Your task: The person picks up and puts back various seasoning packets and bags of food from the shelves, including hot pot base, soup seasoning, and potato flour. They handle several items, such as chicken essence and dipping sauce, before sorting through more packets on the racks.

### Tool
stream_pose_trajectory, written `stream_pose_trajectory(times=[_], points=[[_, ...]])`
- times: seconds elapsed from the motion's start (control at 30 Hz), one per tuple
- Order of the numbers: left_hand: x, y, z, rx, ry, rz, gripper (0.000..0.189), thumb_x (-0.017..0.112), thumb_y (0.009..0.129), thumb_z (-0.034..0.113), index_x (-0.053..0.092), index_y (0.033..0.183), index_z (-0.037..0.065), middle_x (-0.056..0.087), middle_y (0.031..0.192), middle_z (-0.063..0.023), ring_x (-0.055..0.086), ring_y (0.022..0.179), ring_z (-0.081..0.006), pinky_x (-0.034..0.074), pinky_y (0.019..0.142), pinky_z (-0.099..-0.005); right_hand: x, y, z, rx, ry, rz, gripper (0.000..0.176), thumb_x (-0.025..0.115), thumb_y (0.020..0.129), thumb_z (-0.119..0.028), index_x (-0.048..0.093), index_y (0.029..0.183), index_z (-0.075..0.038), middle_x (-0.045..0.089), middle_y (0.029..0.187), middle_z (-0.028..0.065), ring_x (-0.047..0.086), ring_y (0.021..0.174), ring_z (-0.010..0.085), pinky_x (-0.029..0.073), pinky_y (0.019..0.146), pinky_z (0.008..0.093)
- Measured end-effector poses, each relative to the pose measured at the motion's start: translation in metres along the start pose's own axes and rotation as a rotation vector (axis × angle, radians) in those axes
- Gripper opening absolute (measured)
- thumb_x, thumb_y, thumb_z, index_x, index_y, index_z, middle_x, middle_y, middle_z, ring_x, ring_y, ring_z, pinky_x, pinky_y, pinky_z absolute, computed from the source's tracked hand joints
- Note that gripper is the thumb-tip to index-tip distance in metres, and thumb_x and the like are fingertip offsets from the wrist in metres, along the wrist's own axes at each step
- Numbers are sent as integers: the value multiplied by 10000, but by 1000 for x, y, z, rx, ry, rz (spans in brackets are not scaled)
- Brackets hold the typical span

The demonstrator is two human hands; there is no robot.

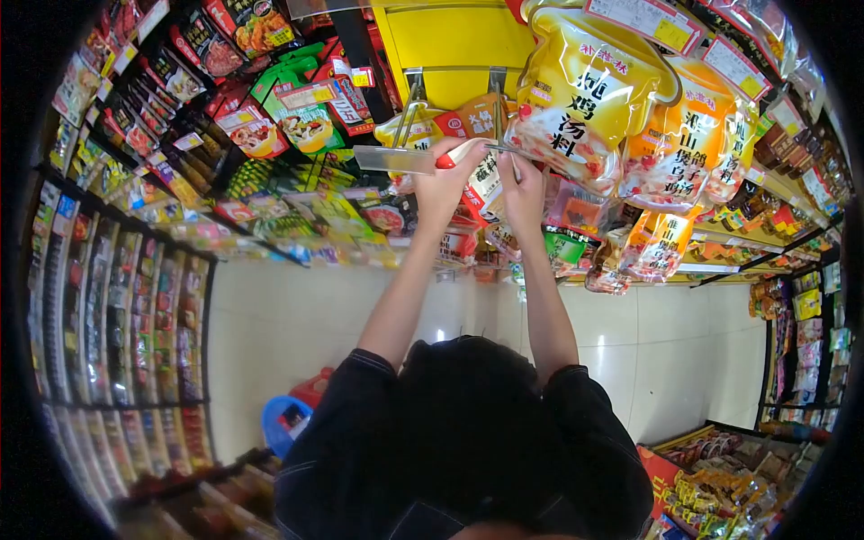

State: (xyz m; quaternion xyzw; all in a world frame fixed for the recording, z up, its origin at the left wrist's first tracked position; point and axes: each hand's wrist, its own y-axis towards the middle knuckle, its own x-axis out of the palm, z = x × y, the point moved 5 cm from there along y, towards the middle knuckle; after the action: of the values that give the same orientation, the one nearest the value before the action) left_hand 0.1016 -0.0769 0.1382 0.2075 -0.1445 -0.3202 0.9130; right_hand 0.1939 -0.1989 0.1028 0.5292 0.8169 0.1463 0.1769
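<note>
My left hand (447, 175) is closed on the top of a red and white seasoning packet (487, 186) in front of the shelf. Beside it, my right hand (522, 187) has its fingers pressed together at the packet's upper right edge, by the end of a metal display hook (501, 147). Just left of my left hand, a clear plastic label holder (393, 159) sticks out. Behind the hands hang a yellow packet (409, 135) and an orange packet (465, 120). A large yellow soup-seasoning bag (585, 94) hangs right of my right hand.
A yellow back panel (454, 54) stands behind the hooks. Orange bags (675, 130) hang at the right, and red and green packets (306, 121) fill the left shelf. A blue basket (287, 425) is on the tiled floor (630, 351), behind my left side. More shelves (126, 306) line the far left.
</note>
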Motion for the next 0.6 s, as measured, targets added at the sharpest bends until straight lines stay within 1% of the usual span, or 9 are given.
stream_pose_trajectory(times=[0.07, 0.17, 0.27, 0.37, 0.4, 0.5, 0.53, 0.57, 0.6], points=[[-2, 1, -7, -50, 67, -40, 167, 824, 865, 118, 750, 934, -15, 698, 858, 10, 583, 747, -30, 470, 663, -212, 2, 0, -1, -25, 0, 17, 405, 598, 1042, -361, 715, 1124, 17, 688, 821, 132, 610, 754, 185, 492, 765, 341], [-1, 3, -4, -69, 54, -16, 246, 855, 848, 173, 720, 780, -20, 640, 678, 25, 523, 616, -42, 423, 551, -237, 3, -1, -1, -9, 13, 27, 410, 598, 1040, -370, 716, 1131, 11, 700, 834, 153, 629, 758, 205, 497, 770, 358], [-2, 5, -15, -103, 95, 20, 268, 862, 840, 185, 710, 773, -26, 630, 665, 22, 505, 604, -39, 400, 531, -240, 4, -3, 4, 37, -51, 32, 411, 594, 1037, -377, 712, 1158, -3, 702, 842, 166, 651, 769, 235, 498, 776, 375], [1, 5, -18, -109, 90, 37, 295, 862, 841, 220, 713, 775, -25, 630, 666, 12, 507, 612, -48, 413, 548, -252, 4, -1, 11, 19, -114, 62, 381, 589, 1030, -343, 696, 1193, -15, 713, 895, 194, 689, 832, 310, 505, 797, 414], [2, 9, -11, -50, 233, 56, 321, 858, 837, 246, 713, 782, -35, 663, 695, -53, 581, 629, -127, 462, 603, -305, 5, 0, 12, -15, -178, 79, 358, 587, 1021, -315, 695, 1198, -24, 718, 927, 196, 692, 858, 333, 510, 807, 429], [5, 34, -19, 125, 397, 94, 367, 867, 807, 289, 708, 786, -40, 677, 740, -124, 647, 687, -254, 500, 672, -370, 10, 21, 20, -167, -381, 180, 312, 584, 987, -238, 693, 1207, -45, 728, 1014, 197, 696, 929, 382, 523, 837, 466], [6, 41, -18, 106, 506, 44, 382, 835, 829, 290, 694, 983, -30, 677, 905, -194, 658, 856, -362, 512, 775, -420, 13, 25, 22, -252, -454, 246, 307, 583, 972, -217, 694, 1204, -50, 728, 1037, 195, 695, 947, 387, 527, 846, 474], [8, 41, -20, 179, 514, 55, 395, 813, 850, 260, 665, 1077, -27, 667, 965, -198, 646, 919, -360, 501, 819, -423, 16, 29, 24, -342, -524, 314, 304, 582, 957, -195, 696, 1201, -55, 728, 1061, 193, 694, 964, 391, 530, 855, 482], [9, 40, -16, 254, 523, 65, 423, 790, 872, 231, 636, 1172, -24, 657, 1025, -201, 633, 982, -358, 491, 862, -426, 18, 35, 25, -317, -513, 297, 297, 584, 947, -190, 701, 1186, -57, 728, 1062, 190, 694, 963, 388, 533, 853, 481]])
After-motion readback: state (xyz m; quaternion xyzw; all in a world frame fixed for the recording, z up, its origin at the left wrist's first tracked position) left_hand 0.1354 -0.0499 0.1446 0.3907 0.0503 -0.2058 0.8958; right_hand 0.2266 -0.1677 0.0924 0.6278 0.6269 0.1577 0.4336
